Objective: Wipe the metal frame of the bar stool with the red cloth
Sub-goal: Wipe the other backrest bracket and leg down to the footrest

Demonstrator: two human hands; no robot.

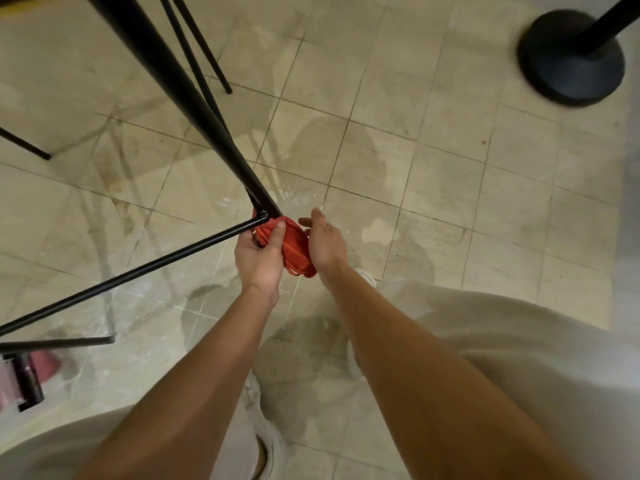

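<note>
The bar stool's black metal frame (pixel 194 105) runs down from the top left to a corner joint near the floor, where a thin footrest bar (pixel 138 270) branches off to the left. The red cloth (pixel 294 245) is bunched right at that joint. My left hand (pixel 259 254) grips the cloth, with the thumb pressed over its top. My right hand (pixel 323 242) lies against the cloth's right side with fingers spread, touching it without closing on it. The lowest end of the leg is hidden behind the cloth and my hands.
Beige floor tiles (pixel 433 168) are stained and wet-looking. A black round stand base (pixel 571 60) sits at the top right. Other thin black legs (pixel 207 57) stand at the top left. A pink and black object (pixel 24 375) lies at the left edge. My light trousers fill the bottom.
</note>
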